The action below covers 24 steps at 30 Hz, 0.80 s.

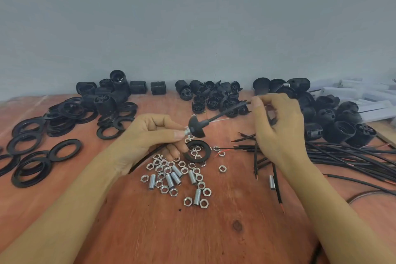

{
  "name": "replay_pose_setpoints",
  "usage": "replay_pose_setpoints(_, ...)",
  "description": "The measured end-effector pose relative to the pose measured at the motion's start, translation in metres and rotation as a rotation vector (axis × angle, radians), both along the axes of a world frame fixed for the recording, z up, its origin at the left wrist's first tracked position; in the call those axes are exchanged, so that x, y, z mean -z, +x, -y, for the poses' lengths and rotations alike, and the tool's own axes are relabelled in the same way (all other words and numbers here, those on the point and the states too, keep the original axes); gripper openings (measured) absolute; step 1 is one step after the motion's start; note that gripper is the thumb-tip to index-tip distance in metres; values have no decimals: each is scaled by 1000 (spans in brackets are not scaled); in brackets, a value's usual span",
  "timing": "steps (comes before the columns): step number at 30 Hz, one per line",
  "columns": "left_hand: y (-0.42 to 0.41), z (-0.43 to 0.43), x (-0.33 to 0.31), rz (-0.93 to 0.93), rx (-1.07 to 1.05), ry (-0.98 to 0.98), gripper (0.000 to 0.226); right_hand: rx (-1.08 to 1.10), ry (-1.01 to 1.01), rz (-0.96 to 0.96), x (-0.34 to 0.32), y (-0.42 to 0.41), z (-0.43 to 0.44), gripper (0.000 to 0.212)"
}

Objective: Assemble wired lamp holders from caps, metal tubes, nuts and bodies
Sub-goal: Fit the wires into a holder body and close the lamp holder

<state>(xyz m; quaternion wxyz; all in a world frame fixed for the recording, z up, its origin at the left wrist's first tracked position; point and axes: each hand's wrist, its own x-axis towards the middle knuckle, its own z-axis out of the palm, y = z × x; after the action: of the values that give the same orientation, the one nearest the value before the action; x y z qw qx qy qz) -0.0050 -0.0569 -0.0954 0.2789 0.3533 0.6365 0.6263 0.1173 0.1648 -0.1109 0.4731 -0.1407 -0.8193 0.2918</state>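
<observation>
Pinching cap [196,127] tube end: left hand [150,135]; right hand [278,126] grips wire [225,111].

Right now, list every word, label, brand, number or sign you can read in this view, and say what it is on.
None can be read.
White boxes at the far right: no print legible; too blurred and small.
Black lamp holder bodies, caps and rings: any moulded marks are too small to tell.
Hex nuts, threaded metal tubes and black wires: no markings visible.
</observation>
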Motion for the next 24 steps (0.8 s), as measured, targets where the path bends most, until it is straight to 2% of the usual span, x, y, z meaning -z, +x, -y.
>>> replay_pose_setpoints(3, -5, 5, 0, -1, -50, 18, 9, -149, -421, 65, -2, -5, 2, 33)
replay_pose_setpoints(6, -6, 5, -4, -90, -28, -6, 2, -278, -665, 43, -5, -7, 6, 25)
replay_pose_setpoints(11, -5, 6, -13, -221, -56, -33, 7, -412, -685, 38, -2, -7, 12, 18)
replay_pose_setpoints(16, 0, 0, -14, -319, -92, -90, 20, -549, -534, 64, 4, -7, 27, 11)
replay_pose_setpoints(19, 3, -4, -10, -362, -60, -129, 17, -599, -506, 118, 9, -7, 34, 2)
replay_pose_setpoints(24, 0, -5, 2, -457, -53, -166, 24, -486, -563, 86, 12, -11, 27, 7)
